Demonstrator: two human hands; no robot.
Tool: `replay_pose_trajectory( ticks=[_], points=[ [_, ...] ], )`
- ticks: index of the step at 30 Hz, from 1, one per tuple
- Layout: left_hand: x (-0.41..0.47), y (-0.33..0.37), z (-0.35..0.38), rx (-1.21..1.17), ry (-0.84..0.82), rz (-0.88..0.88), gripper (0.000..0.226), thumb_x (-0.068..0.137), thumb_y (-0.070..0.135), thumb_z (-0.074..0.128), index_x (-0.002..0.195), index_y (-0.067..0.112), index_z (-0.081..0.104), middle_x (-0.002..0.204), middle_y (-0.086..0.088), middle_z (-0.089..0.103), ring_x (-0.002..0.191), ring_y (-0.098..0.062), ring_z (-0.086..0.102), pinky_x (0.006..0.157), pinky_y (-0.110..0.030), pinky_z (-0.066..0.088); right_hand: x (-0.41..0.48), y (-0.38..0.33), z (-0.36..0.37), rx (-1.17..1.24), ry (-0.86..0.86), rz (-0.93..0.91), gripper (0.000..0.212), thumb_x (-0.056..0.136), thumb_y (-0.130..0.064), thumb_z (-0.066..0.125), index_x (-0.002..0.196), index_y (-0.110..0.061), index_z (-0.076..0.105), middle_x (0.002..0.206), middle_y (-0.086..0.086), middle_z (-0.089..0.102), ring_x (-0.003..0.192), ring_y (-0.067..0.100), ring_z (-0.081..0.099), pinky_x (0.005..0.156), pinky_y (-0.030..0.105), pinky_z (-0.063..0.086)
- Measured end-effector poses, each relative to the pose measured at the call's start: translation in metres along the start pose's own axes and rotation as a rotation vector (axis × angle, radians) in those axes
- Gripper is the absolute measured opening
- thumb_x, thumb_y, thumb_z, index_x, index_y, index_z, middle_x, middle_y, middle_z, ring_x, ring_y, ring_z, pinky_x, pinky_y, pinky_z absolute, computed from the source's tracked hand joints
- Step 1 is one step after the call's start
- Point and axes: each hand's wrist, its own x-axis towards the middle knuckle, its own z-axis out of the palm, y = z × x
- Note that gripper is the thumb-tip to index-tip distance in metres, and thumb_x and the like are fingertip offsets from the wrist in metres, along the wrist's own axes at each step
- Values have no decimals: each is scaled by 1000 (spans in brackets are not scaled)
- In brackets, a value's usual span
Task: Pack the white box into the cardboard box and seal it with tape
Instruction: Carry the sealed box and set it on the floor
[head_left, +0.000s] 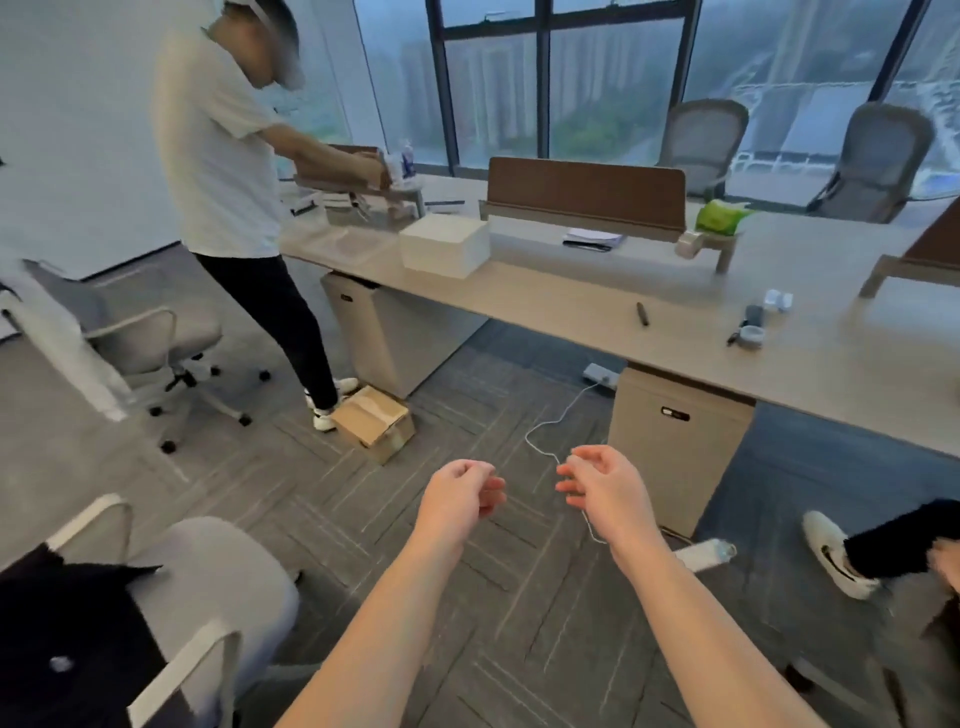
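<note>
A white box stands on the long desk, well ahead of me. A cardboard box lies on the carpet beside the desk's left pedestal, its top flaps closed. A roll of tape rests on a small shelf on the desk, to the right of the brown divider. My left hand and my right hand hover side by side over the floor, far short of the desk. Both have loosely curled fingers and hold nothing.
Another person in a white shirt works on a cardboard box at the desk's left end. An office chair stands left, another chair near my left arm. A white cable trails on the floor. Someone's shoe is at right.
</note>
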Motion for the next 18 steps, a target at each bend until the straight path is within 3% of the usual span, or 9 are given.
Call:
replay_pose_trajectory(
  ticks=[10, 18],
  points=[
    [121, 72, -75, -114, 256, -15, 19, 100, 20, 51, 106, 9, 66, 100, -11, 73, 93, -27, 71, 90, -44, 57, 147, -85, 107, -129, -240, -62, 12, 100, -23, 54, 111, -22, 59, 98, -3, 70, 88, 12, 69, 82, 32, 59],
    [291, 98, -193, -195, 365, -17, 20, 101, 21, 49, 103, 10, 66, 99, -10, 72, 91, -24, 70, 87, -42, 56, 293, -116, 277, -262, -346, -60, 13, 100, -22, 54, 112, -22, 60, 99, -2, 69, 88, 12, 70, 81, 29, 59]
  ],
)
